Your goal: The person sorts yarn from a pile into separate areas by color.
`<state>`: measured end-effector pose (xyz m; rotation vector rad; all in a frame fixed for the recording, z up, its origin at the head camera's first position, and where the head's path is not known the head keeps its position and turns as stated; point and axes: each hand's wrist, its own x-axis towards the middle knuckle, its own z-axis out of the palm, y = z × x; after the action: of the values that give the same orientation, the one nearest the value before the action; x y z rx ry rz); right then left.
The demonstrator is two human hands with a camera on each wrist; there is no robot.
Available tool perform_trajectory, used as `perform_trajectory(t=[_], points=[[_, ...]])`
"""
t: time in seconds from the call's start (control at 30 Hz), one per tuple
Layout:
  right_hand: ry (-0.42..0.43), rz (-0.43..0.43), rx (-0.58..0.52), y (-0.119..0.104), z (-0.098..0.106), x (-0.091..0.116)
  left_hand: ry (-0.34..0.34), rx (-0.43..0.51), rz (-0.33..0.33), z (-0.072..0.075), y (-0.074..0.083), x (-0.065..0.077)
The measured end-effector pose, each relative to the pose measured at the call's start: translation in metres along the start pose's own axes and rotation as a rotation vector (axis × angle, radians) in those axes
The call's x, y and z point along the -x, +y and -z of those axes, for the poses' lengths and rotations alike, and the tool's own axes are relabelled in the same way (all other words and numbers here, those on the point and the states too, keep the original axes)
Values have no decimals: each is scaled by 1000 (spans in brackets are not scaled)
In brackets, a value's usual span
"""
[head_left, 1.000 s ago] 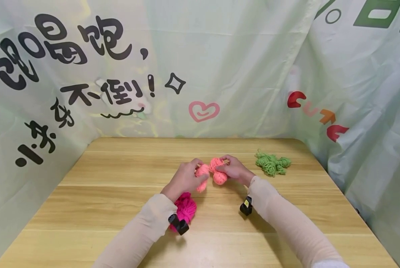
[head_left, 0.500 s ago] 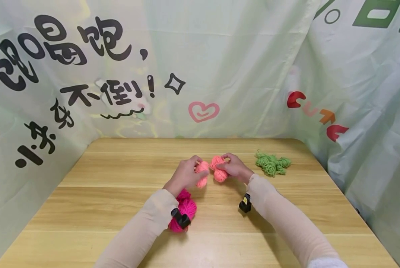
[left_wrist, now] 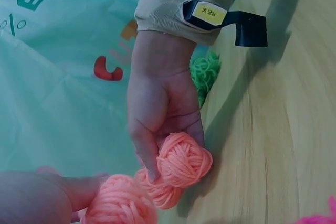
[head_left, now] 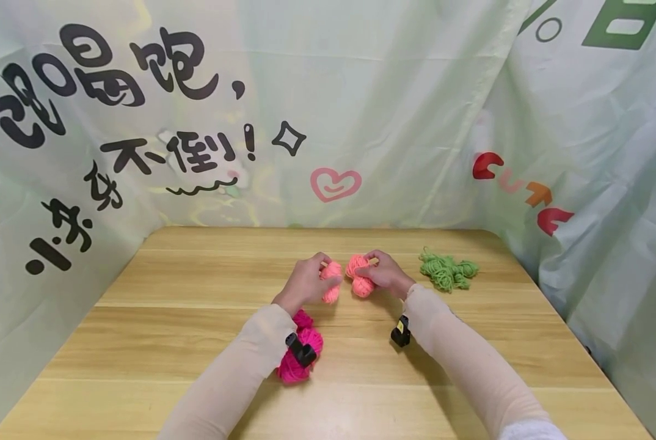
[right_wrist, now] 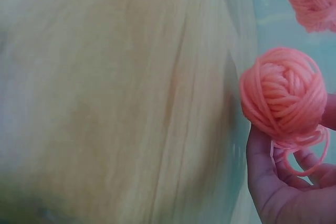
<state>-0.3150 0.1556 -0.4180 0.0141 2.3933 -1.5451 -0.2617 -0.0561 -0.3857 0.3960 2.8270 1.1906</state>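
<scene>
In the head view my left hand (head_left: 304, 282) pinches a coral ball of yarn (head_left: 332, 289) between thumb and fingers, just above the table. To its right, my right hand (head_left: 388, 274) grips a coral yarn bundle (head_left: 363, 287) made of two rounded lobes. A narrow gap separates the two coral pieces. The right wrist view shows a loose loop of strand hanging under the wound coral yarn (right_wrist: 283, 93) by the right fingers. Partly behind the left wrist and its camera lies magenta yarn (head_left: 309, 342) on the table.
Green yarn (head_left: 443, 271) lies loosely heaped on the wooden table (head_left: 196, 342), to the right of the right hand. Printed cloth (head_left: 405, 122) hangs along the back and both sides. A small black camera (head_left: 400, 332) juts from the right wrist.
The coral pieces, earlier nearly touching and lower, have moved slightly apart and away from me. Both hands rose a little in the view, uncovering more of the magenta yarn.
</scene>
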Motion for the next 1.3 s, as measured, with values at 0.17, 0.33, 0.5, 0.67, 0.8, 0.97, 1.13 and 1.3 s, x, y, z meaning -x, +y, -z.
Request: perform_trajectory(t=[0.17, 0.33, 0.5, 0.67, 0.8, 0.97, 1.13, 1.3], points=[[8, 6, -1, 0, 0, -2, 2, 3, 34, -3, -3, -7], [17, 7, -6, 0, 0, -6, 12, 38, 58, -6, -8, -15], [29, 10, -26, 0, 0, -9, 15, 63, 78, -9, -12, -22], [40, 1, -33, -1, -1, -10, 5, 71, 92, -12, -13, -27], [51, 0, -9, 0, -2, -11, 5, 72, 102, -14, -13, -32], [60, 0, 3, -1, -4, -13, -9, 88, 131, -15, -12, -37], [62, -13, -6, -3, -5, -15, -8, 108, 151, -18, -12, -41], [78, -22, 10, -3, -5, -17, 6, 119, 163, -23, -15, -46]])
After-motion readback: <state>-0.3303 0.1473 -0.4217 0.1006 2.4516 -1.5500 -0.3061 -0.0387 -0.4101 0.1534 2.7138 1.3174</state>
